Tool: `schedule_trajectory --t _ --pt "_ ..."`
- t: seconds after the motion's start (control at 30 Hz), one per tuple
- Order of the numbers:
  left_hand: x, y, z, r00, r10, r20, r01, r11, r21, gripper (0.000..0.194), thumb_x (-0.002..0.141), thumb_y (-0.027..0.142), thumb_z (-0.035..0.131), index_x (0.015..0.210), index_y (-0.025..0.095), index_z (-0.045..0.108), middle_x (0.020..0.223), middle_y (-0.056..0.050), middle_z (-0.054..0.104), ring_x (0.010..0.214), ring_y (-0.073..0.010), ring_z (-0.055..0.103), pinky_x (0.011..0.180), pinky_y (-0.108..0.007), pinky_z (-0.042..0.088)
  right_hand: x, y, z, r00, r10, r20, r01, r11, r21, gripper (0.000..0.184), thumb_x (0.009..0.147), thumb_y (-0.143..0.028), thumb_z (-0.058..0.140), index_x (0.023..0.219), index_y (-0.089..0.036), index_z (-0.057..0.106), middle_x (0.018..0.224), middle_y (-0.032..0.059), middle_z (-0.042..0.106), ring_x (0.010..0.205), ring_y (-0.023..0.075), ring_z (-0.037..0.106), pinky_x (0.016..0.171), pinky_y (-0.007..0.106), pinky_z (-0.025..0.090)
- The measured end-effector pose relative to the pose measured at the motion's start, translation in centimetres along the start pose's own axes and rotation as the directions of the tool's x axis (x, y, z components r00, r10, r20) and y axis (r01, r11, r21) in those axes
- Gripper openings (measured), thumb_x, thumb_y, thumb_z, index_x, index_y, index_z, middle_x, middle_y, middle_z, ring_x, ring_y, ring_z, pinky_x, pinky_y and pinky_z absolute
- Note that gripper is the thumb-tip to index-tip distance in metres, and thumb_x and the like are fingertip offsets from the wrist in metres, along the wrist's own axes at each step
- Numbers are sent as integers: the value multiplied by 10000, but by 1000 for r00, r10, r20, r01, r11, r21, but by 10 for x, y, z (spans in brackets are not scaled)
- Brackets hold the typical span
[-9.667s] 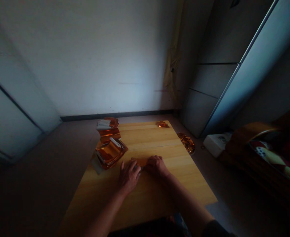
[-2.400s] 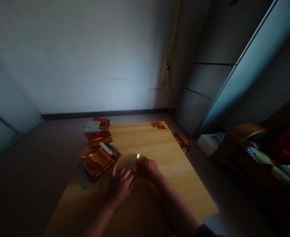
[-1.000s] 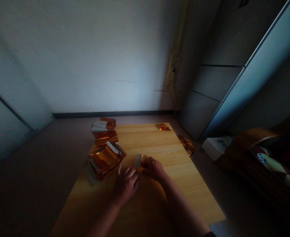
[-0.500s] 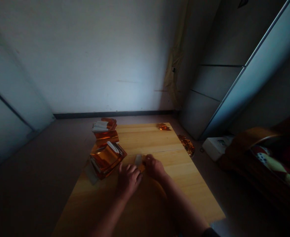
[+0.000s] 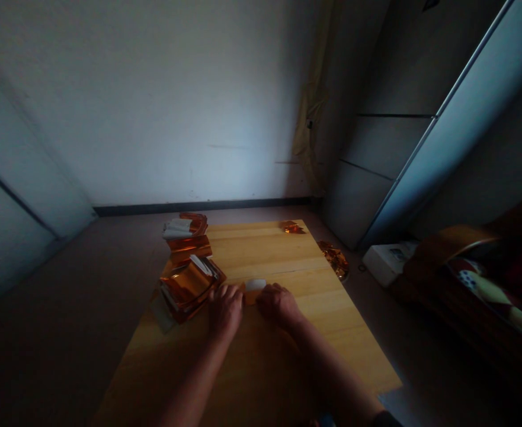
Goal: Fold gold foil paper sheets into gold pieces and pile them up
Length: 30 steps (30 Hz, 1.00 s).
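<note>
Turned sideways within the tan wooden table's (image 5: 265, 249) edges, the small orange-and-white paper strip (image 5: 255, 285) has curled left hand (image 5: 226, 309) and right hand (image 5: 280, 305) holding its ends, maybe for flattening.

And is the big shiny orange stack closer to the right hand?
No, the orange stack lies beside the left hand, while the right hand is farther away.

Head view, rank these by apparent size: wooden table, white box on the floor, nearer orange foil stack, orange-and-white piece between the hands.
Wooden table
Nearer orange foil stack
White box
Orange-and-white piece, smallest as visible; partly covered, full size unsure.
</note>
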<state>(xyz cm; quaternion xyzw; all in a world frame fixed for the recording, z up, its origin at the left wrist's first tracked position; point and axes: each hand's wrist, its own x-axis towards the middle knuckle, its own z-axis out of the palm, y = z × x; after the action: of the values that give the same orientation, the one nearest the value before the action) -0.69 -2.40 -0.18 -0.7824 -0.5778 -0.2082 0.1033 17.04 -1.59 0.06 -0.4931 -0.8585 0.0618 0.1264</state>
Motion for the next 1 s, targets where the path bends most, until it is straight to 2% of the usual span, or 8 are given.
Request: schedule_trajectory --t 0.17,0.37,0.57,0.7,0.83,1.0 --pt "3 2 4 997 17 80 -16 1000 -3 208 843 134 461 757 191 641 838 -55 646 872 -230 526 770 -378 382 -1 11 12 990 -53 -130 55 998 14 105 838 -237 593 799 -221 689 848 19 640 771 133 563 704 226 405" --pt "2 1 11 997 50 65 -48 998 -35 242 826 66 442 727 185 628 796 -53 632 814 -210 517 712 -325 392 2 17 18 979 -115 -169 122 992 34 139 868 -236 565 797 -221 683 824 6 640 708 110 569 629 201 394" --pt "-1 3 14 998 45 51 -43 998 -38 245 815 48 428 750 182 623 792 -59 624 797 -201 533 699 -321 383 4 19 22 974 -161 -162 151 986 -69 211 912 -244 507 771 -203 658 787 7 622 661 104 550 591 197 380" --pt "-4 5 11 998 49 29 -49 999 -17 154 798 130 486 741 183 619 782 -65 616 796 -215 540 719 -347 377 4 17 23 977 -167 -135 150 980 -129 209 926 -247 486 800 -197 645 803 15 621 656 109 543 578 202 375" --pt "-7 7 7 998 65 19 -65 998 -6 167 819 233 494 714 189 617 763 -66 615 772 -216 550 735 -367 374 6 16 20 983 -143 -111 127 982 -142 195 926 -231 479 819 -189 637 806 19 625 642 107 548 565 203 374" --pt "-9 8 7 998 70 -4 -70 998 10 207 855 222 453 774 193 641 783 -57 647 773 -208 583 804 -389 381 5 17 18 980 -164 -110 149 979 -137 208 932 -226 456 831 -192 635 818 20 620 638 103 551 557 195 379"
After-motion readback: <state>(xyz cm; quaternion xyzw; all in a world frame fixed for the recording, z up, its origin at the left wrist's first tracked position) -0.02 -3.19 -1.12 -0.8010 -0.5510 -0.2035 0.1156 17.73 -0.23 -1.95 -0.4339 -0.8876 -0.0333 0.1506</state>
